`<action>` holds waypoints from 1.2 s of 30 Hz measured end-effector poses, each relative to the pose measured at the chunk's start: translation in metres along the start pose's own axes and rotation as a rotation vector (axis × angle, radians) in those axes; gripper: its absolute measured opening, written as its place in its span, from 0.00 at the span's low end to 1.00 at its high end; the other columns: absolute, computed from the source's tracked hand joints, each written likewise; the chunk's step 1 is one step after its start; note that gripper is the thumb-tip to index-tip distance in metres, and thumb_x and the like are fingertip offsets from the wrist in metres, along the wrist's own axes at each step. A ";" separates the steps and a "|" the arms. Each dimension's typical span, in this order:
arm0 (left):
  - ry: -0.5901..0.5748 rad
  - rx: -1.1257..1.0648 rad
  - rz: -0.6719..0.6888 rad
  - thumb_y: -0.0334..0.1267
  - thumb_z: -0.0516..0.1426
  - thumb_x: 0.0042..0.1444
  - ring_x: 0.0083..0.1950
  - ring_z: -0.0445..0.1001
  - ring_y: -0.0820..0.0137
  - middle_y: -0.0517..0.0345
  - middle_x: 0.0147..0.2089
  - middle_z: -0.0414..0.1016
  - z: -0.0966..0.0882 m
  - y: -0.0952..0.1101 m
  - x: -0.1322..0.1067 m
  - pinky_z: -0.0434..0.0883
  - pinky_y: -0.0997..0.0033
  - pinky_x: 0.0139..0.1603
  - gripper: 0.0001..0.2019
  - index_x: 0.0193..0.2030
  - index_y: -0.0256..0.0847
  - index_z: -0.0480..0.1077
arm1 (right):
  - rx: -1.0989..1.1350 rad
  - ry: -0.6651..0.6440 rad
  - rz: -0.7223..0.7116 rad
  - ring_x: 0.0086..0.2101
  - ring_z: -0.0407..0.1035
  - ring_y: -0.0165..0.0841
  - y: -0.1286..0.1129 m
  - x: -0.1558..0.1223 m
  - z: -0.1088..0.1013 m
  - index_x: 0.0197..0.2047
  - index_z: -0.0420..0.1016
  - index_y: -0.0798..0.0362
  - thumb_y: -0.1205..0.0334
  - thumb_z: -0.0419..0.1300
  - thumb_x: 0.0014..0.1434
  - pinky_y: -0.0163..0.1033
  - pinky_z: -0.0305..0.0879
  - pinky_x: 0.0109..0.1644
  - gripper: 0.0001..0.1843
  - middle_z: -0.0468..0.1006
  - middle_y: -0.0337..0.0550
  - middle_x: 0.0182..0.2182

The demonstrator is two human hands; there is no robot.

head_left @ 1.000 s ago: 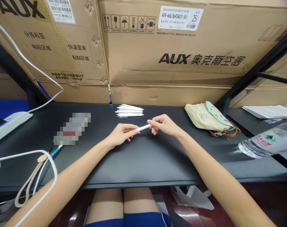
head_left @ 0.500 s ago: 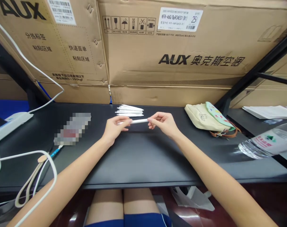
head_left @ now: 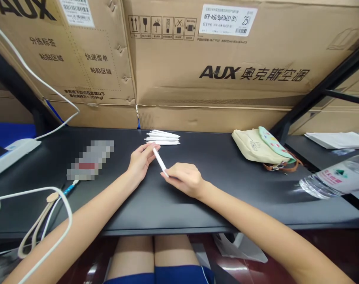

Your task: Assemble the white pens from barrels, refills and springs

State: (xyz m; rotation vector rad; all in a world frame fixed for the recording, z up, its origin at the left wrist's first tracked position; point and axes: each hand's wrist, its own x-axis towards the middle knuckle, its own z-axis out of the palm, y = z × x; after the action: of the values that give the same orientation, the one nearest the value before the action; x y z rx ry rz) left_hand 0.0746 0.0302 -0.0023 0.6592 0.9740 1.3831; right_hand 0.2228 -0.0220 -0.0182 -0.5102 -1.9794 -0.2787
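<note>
A slim white pen slants over the black table, its lower end pinched in the fingertips of my right hand. Its upper end lies against the fingers of my left hand, and I cannot tell whether those fingers grip it. Both hands hover close together just below a small pile of several white pens, which lies a short way above my left fingertips.
A beige cloth bag and a plastic water bottle lie to the right. On the left are a pixelated, blurred item, a white power strip and a white cable. Large cardboard boxes stand behind the table.
The pen has swung from level between my hands to a steep slant. My right hand has moved down and toward the left, and my left hand has shifted to the pen's upper end.
</note>
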 end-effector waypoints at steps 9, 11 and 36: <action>-0.013 -0.030 0.037 0.28 0.62 0.48 0.39 0.78 0.70 0.52 0.34 0.79 -0.001 0.001 0.000 0.73 0.69 0.48 0.05 0.33 0.34 0.71 | 0.002 -0.034 0.045 0.22 0.65 0.25 0.000 0.000 -0.001 0.29 0.69 0.53 0.68 0.56 0.60 0.31 0.63 0.27 0.07 0.72 0.37 0.20; -0.018 -0.021 0.036 0.28 0.62 0.48 0.40 0.78 0.69 0.52 0.35 0.79 -0.001 0.001 0.000 0.72 0.69 0.48 0.06 0.34 0.34 0.71 | 0.012 -0.074 0.068 0.22 0.66 0.25 0.000 -0.001 -0.002 0.29 0.69 0.53 0.67 0.56 0.61 0.31 0.63 0.28 0.08 0.73 0.38 0.20; 0.002 -0.017 0.075 0.29 0.64 0.45 0.39 0.78 0.68 0.51 0.34 0.79 -0.003 0.001 0.002 0.72 0.66 0.48 0.08 0.33 0.35 0.69 | 0.047 -0.049 0.106 0.22 0.66 0.26 0.002 0.000 -0.001 0.29 0.70 0.53 0.67 0.57 0.59 0.32 0.64 0.26 0.07 0.73 0.39 0.20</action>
State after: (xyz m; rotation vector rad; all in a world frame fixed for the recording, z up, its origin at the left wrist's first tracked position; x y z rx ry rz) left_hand 0.0716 0.0316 -0.0034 0.6871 0.9462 1.4571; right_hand 0.2248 -0.0210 -0.0181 -0.5941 -1.9938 -0.1548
